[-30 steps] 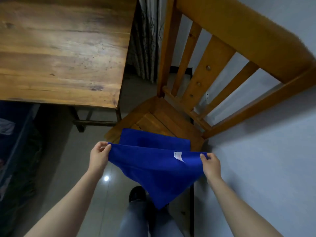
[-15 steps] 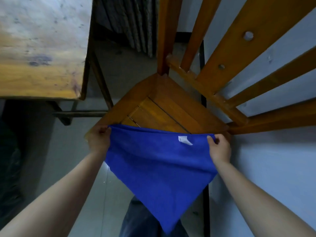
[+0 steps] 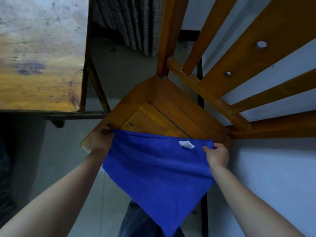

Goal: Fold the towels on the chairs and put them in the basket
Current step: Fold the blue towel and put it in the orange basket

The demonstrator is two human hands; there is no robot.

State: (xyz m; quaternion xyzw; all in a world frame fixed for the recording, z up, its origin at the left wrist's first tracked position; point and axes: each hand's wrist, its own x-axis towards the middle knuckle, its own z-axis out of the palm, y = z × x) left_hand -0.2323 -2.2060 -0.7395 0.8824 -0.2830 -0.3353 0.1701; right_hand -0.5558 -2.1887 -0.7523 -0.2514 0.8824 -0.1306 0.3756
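A blue towel with a small white label near its top edge hangs stretched between my hands over the front of a wooden chair seat. My left hand pinches its upper left corner at the seat's front left edge. My right hand pinches the upper right corner by the seat's right side. The towel's lower corner droops to a point over my legs. No basket shows in this view.
The chair's slatted back rises at the right against a pale wall. A worn wooden table fills the upper left, with its leg beside the chair. A curtain hangs behind. Grey tiled floor lies below.
The towel, folded over itself a second ago, now hangs as a single spread sheet. Both hands have moved forward and apart to the seat's front, and the view has come closer to the chair.
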